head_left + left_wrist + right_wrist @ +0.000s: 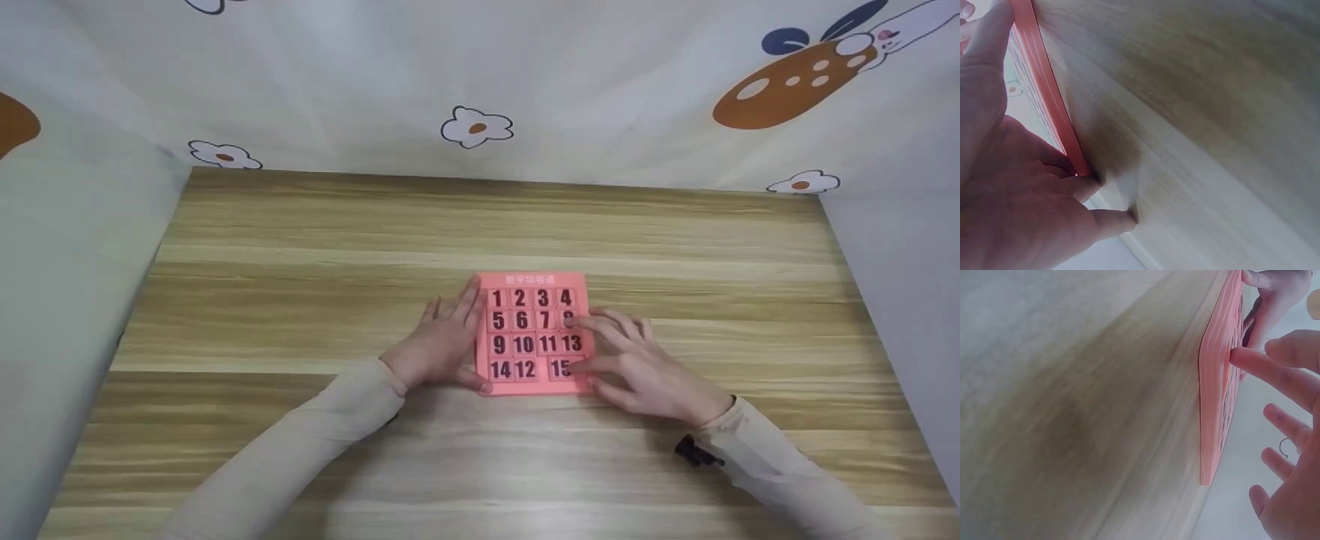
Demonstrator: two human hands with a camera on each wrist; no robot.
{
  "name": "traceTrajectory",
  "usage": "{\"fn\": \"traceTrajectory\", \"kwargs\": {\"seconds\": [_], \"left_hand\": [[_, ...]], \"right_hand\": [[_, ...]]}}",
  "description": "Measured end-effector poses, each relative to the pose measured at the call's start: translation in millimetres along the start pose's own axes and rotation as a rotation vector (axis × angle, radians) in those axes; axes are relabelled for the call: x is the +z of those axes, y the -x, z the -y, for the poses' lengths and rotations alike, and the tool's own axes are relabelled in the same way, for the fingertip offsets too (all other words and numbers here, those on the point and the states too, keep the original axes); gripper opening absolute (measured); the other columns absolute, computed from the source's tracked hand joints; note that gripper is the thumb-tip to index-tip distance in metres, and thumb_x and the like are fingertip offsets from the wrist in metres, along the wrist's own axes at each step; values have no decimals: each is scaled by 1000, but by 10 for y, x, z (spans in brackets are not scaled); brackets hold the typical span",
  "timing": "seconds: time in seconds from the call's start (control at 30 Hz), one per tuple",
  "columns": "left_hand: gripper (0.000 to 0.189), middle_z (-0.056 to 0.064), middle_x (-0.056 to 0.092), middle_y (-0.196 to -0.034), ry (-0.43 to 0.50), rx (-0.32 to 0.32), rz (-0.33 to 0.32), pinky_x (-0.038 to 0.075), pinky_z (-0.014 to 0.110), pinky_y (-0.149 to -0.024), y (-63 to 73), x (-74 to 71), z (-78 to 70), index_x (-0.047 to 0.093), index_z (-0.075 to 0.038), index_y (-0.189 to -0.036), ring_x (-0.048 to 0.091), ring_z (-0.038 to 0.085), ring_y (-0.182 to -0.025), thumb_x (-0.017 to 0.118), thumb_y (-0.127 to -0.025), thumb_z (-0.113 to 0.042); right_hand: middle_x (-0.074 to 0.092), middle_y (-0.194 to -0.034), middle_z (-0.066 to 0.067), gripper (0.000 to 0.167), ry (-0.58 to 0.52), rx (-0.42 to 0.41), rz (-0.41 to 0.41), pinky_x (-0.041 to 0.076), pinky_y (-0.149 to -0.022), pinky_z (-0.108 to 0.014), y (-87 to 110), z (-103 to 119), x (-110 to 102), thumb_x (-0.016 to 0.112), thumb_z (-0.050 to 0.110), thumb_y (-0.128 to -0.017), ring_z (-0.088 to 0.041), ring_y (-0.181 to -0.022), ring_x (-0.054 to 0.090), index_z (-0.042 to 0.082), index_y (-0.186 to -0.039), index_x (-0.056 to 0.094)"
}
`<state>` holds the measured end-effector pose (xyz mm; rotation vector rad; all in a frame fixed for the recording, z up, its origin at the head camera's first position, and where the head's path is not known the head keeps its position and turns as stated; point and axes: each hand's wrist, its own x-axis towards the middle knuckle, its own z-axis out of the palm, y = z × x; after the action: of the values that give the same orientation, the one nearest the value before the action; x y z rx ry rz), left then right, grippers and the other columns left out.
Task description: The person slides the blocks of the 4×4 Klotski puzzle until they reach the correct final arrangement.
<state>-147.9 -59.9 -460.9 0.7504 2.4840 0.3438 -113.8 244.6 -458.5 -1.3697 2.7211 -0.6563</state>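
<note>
A pink number sliding puzzle (532,388) lies flat on the wooden table. Its rows read 1 to 4, then 5, 6, 7 and a partly covered tile, then 9, 10, 11, 13. In the bottom row are 14, 12 and the 15 tile (559,368), with a gap between 12 and 15. My left hand (439,341) rests along the left edge, fingers extended, thumb at the lower left corner. From the right, my right hand (645,367) touches the 15 tile with a fingertip; another finger reaches over the row above. In the right wrist view several fingers (1283,424) are spread above the frame.
Wood-grain table (337,225) surrounds the puzzle. A pale cloth with flowers and a carrot print (337,82) hangs at the back, with pale walls at both sides. A small black clip-like object (696,451) is at the right wrist.
</note>
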Motion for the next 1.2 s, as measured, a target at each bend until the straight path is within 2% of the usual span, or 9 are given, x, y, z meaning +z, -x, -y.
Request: {"fn": "traceTrajectory", "kwargs": {"seconds": [0.13,0.37,0.53,0.6,0.7,0.83,0.93,1.07,1.2], "left_hand": [[133,18,-20,-156,3,-3,-1,3,56,-113,-1,2,-1,-3,3,-152,-8,30,-145,75,-66,-63],[134,18,-19,-156,11,2,-17,3,57,-113,-4,1,1,-3,3,-152,-6,31,-145,76,-66,-62],[134,18,-19,-156,14,0,-15,3,56,-113,-11,4,-2,-3,3,-152,-7,30,-145,76,-66,-62],[134,18,-20,-156,12,-1,-12,3,56,-113,-15,5,-4,-4,2,-152,-7,30,-144,76,-66,-62],[134,18,-20,-156,12,2,-16,3,57,-113,-9,4,-6,-3,3,-152,-7,31,-144,76,-65,-62],[134,18,-20,-156,9,6,-17,3,57,-113,-8,3,-6,-3,3,-152,-6,32,-144,75,-65,-63],[134,18,-20,-155,5,5,-12,3,57,-113,-9,-2,-7,-4,3,-152,-6,31,-144,75,-66,-63],[134,18,-20,-155,4,4,-11,3,57,-113,-2,-5,-5,-4,3,-152,-5,32,-144,74,-66,-64],[133,19,-20,-155,4,11,-12,2,57,-113,5,-3,4,-3,3,-152,-4,33,-144,74,-67,-63]], "right_hand": [[39,-147,-12,21,7,-7,0,22,-98,-61,-2,-3,4,69,20,-82,-42,-133,29,15,-101,75],[36,-149,-12,30,28,-46,33,23,-97,-67,-22,20,43,68,28,-86,-44,-132,30,20,-115,72],[45,-143,-13,13,53,5,-14,21,-97,-67,-39,19,-22,69,25,-84,-44,-131,30,18,-91,78],[47,-141,-14,12,68,6,-43,21,-97,-65,-74,29,-29,69,24,-83,-43,-131,31,17,-88,78],[43,-144,-14,23,77,-31,-20,23,-98,-65,-157,79,24,68,27,-84,-43,-132,31,18,-104,76],[33,-152,-12,38,82,-70,80,25,-100,-67,-245,166,118,64,38,-90,-44,-136,25,23,-125,67],[33,-152,-10,30,85,-42,86,24,-101,-69,-260,196,117,64,38,-91,-43,-138,21,22,-115,72],[41,-147,-11,17,102,-11,8,23,-100,-68,-297,198,86,67,31,-88,-39,-138,23,19,-96,77],[35,-150,-12,31,128,-56,51,24,-101,-68,-409,262,162,63,35,-91,-40,-138,23,21,-118,71]]}}
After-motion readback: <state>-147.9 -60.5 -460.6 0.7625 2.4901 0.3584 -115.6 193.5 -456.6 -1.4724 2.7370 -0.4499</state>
